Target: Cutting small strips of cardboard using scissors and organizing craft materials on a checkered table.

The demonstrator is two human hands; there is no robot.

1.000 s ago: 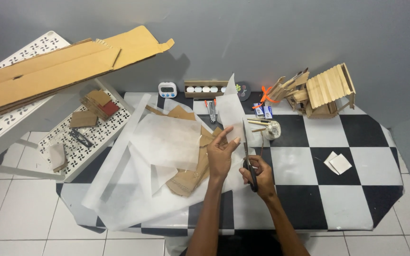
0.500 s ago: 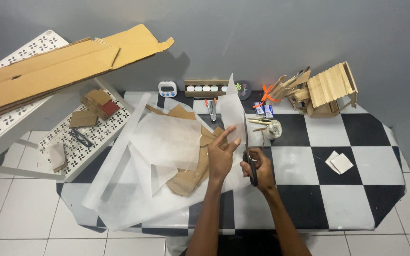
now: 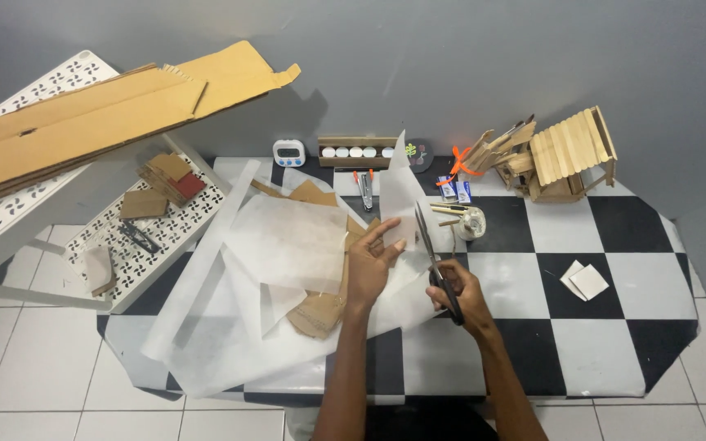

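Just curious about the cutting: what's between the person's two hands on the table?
In the head view, a white paper strip stands between the left hand and right hand, with the scissors blades beside it.

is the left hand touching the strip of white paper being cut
Touching: the head view shows the left hand with its fingers pressed on the upright white paper strip beside the scissors.

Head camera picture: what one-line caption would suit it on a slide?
Right hand works scissors through a white paper sheet that the left hand steadies above a checkered table.
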